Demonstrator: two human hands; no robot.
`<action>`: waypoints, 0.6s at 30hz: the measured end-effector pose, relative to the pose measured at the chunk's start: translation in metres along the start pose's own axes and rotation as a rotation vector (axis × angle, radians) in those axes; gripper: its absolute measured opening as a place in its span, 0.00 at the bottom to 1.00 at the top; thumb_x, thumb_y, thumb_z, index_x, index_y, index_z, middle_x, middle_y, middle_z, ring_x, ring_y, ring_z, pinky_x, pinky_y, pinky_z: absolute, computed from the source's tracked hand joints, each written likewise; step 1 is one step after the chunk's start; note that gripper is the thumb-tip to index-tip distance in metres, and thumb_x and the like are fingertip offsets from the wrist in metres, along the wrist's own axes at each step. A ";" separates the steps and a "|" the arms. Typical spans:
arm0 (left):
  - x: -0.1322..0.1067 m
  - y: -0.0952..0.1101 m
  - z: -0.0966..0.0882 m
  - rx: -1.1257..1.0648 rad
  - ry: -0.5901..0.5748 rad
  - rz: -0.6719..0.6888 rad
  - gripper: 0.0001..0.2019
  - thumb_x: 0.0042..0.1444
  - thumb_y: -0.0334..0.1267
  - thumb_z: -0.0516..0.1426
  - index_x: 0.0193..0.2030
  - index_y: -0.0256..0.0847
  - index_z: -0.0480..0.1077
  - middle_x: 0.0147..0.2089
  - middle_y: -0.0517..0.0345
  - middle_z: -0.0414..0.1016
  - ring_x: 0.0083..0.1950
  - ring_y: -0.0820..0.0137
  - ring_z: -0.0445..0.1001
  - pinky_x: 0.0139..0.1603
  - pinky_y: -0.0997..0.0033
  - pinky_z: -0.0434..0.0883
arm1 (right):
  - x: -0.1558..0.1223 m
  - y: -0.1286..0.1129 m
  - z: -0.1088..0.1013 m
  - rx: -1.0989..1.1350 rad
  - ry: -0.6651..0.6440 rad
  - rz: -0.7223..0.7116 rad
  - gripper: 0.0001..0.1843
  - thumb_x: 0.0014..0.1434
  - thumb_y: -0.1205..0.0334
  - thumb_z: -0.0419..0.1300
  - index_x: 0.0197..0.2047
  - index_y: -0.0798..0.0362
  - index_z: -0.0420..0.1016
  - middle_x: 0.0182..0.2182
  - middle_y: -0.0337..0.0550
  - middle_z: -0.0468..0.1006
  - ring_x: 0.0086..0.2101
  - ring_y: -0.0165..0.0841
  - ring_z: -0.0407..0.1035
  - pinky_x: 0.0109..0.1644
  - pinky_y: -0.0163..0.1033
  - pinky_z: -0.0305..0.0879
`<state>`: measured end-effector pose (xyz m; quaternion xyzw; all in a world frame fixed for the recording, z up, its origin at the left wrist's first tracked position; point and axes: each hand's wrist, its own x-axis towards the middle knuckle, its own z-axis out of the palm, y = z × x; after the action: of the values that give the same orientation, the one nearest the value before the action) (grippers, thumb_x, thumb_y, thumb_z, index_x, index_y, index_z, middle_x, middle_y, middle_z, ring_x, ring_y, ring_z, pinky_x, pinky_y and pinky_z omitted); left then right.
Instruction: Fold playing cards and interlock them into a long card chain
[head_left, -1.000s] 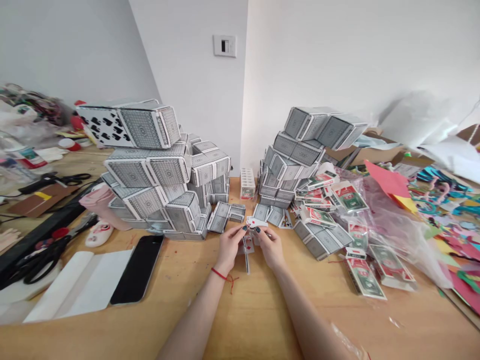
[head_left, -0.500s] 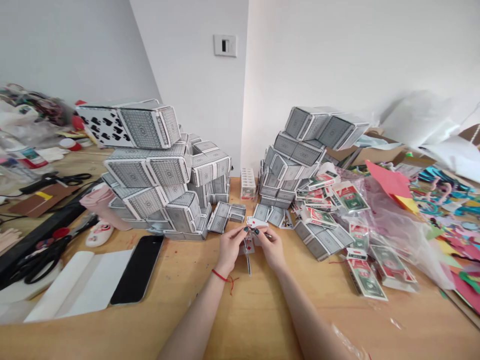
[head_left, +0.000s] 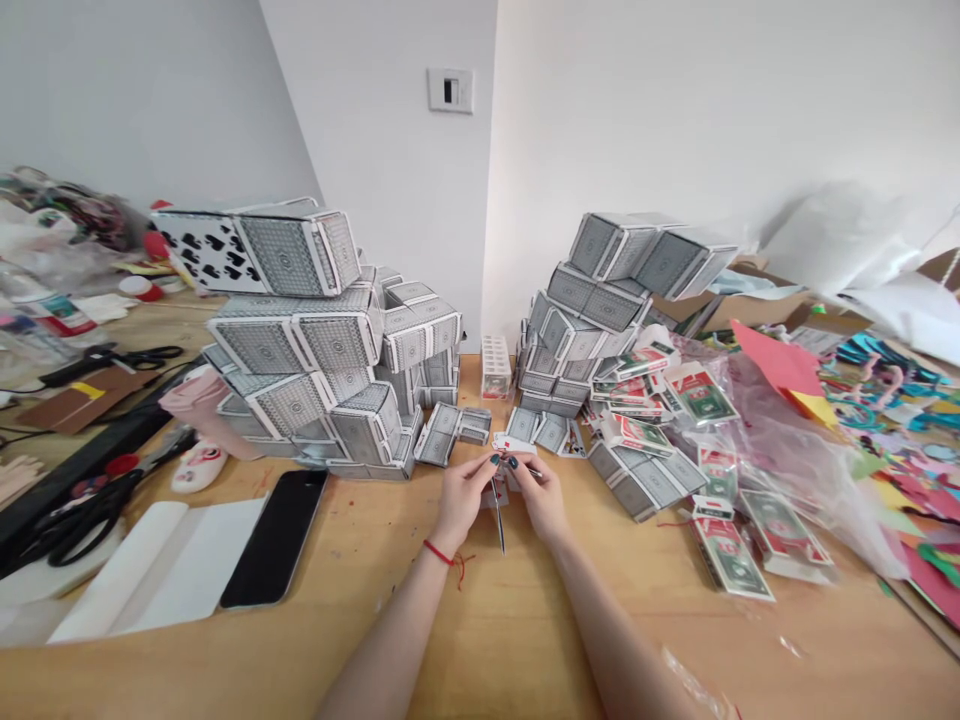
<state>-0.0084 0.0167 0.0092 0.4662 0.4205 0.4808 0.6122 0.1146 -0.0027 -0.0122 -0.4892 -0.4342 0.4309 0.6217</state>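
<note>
My left hand [head_left: 461, 495] and my right hand [head_left: 538, 496] meet over the middle of the wooden table [head_left: 480, 620], fingers pinched on a small bunch of playing cards [head_left: 498, 510]. One card stands on edge between the hands, seen as a thin dark line. A red thread bracelet is on my left wrist. More loose cards [head_left: 546, 432] lie just beyond the fingertips.
Tall heaps of grey card boxes rise at left [head_left: 315, 340] and right [head_left: 600, 300]. Red-green card packets [head_left: 731, 545] spread at right beside coloured paper scraps [head_left: 892, 420]. A black phone [head_left: 276, 536], white sheet [head_left: 161, 570] and scissors [head_left: 75, 515] lie at left.
The fingertips of both hands have drawn closer together over the cards, and the upright card has tilted slightly. Nothing else has moved.
</note>
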 end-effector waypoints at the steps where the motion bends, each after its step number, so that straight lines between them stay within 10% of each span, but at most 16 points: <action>1: 0.000 0.000 0.000 0.010 -0.006 0.002 0.14 0.45 0.39 0.58 0.39 0.38 0.74 0.44 0.52 0.75 0.46 0.62 0.71 0.47 0.67 0.67 | 0.000 0.000 0.000 0.002 0.000 -0.004 0.11 0.50 0.53 0.58 0.30 0.52 0.74 0.32 0.41 0.75 0.37 0.35 0.67 0.43 0.39 0.61; 18: -0.006 0.003 0.006 0.171 -0.142 0.104 0.18 0.50 0.43 0.54 0.46 0.38 0.71 0.46 0.53 0.73 0.48 0.62 0.69 0.46 0.67 0.68 | -0.002 -0.004 0.001 0.006 -0.062 -0.006 0.10 0.52 0.53 0.56 0.31 0.51 0.69 0.31 0.41 0.72 0.35 0.34 0.66 0.42 0.38 0.62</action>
<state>-0.0046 0.0105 0.0134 0.5708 0.3910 0.4399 0.5726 0.1137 -0.0050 -0.0082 -0.4724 -0.4532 0.4452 0.6109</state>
